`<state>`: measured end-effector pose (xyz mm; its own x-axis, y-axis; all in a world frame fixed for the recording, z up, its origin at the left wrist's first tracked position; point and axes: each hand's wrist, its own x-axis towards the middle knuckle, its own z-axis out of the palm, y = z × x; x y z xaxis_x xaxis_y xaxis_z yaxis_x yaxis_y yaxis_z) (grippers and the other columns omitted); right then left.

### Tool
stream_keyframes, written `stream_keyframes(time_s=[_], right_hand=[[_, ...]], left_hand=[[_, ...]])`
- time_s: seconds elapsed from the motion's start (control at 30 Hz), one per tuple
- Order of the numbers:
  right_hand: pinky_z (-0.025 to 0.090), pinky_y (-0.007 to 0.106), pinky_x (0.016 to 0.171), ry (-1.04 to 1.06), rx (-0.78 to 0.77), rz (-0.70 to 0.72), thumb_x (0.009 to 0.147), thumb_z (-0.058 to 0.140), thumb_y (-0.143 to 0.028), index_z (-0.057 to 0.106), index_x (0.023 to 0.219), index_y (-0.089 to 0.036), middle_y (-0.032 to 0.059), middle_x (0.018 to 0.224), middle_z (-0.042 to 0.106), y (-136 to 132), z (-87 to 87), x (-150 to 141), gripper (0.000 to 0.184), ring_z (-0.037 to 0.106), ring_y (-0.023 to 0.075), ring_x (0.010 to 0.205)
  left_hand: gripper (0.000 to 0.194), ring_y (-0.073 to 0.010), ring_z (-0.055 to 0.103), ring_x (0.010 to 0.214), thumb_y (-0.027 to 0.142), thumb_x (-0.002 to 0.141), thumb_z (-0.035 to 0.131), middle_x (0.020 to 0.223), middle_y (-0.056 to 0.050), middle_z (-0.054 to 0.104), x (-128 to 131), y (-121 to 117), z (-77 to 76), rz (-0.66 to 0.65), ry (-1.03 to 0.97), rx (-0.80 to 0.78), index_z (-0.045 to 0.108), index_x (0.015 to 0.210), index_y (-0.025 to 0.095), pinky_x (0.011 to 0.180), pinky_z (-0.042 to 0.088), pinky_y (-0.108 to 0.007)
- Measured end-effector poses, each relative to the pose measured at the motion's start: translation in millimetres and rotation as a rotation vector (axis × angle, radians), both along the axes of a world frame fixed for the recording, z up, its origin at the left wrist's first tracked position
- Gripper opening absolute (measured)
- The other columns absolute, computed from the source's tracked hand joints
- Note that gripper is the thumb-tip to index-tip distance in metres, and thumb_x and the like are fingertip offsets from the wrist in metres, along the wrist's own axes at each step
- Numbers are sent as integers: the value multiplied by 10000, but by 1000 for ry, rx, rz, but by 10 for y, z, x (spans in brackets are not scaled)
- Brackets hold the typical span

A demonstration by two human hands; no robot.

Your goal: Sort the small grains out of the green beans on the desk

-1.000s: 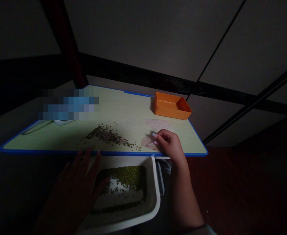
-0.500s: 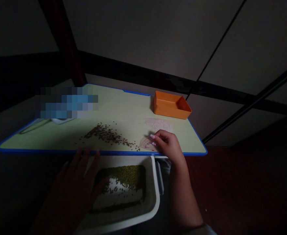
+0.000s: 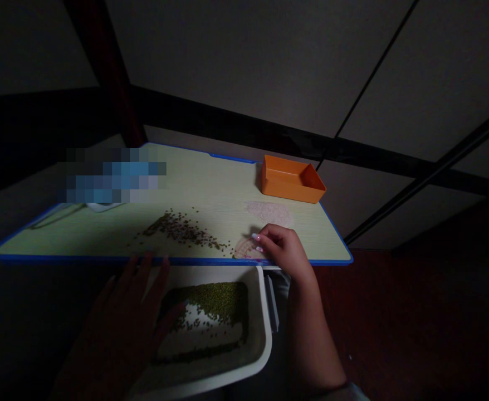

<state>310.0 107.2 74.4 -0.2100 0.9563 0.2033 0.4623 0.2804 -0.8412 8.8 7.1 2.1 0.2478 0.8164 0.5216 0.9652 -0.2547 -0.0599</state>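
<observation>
My left hand [image 3: 131, 312] is in shadow, palm down, with its fingers spread. Its fingertips reach the near blue edge of the pale folding table [image 3: 203, 184], and its thumb lies over a white bin [image 3: 265, 340]. Small green beans [image 3: 223, 298] are heaped against the bin's far side. Over the table's front edge, my right hand [image 3: 284, 248] is closed in a pinch; what it holds, if anything, I cannot make out. Beside its fingertips is a faint, fan-shaped pinkish patch [image 3: 247, 248]. Dark mixed beans [image 3: 181, 228] lie scattered to the left of it.
An orange box [image 3: 292, 181] stands at the table's back right. In front of it lies a flat patch of pale pinkish grains [image 3: 269, 211]. A blurred-out blue object [image 3: 123, 178] covers the left end. Dark panels rise behind the table, and a reddish floor [image 3: 378, 323] shows at right.
My right hand has shifted slightly left and down toward the table's front edge, still pinched. My left hand and the beans look unchanged.
</observation>
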Motion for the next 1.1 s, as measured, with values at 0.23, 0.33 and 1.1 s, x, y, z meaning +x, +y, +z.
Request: stream_keyframes(time_s=[0.23, 0.33, 1.1], right_hand=[[304, 276, 539, 23, -8, -1, 917, 643, -404, 626, 732, -212, -33, 597, 554, -8, 7, 2, 267, 450, 113, 573], [302, 274, 536, 32, -9, 12, 914, 647, -401, 623, 725, -212, -35, 595, 548, -9, 8, 5, 269, 441, 111, 569], [328, 263, 545, 99, 23, 46, 920, 651, -400, 637, 738, -210, -31, 606, 581, -19, 20, -80, 263, 485, 116, 570]], left_hand=[[725, -418, 279, 1563, 571, 951, 298, 1617, -279, 388, 13, -14, 6, 24, -7, -20, 351, 1529, 138, 1139, 401, -653], [730, -432, 304, 1549, 563, 947, 306, 1614, -285, 388, -1, -8, -13, 13, 1, -1, 336, 1538, 134, 1122, 413, -662], [790, -454, 363, 1512, 581, 940, 298, 1673, -232, 308, -33, 11, -46, -17, 7, 56, 85, 1611, 223, 1068, 459, -680]])
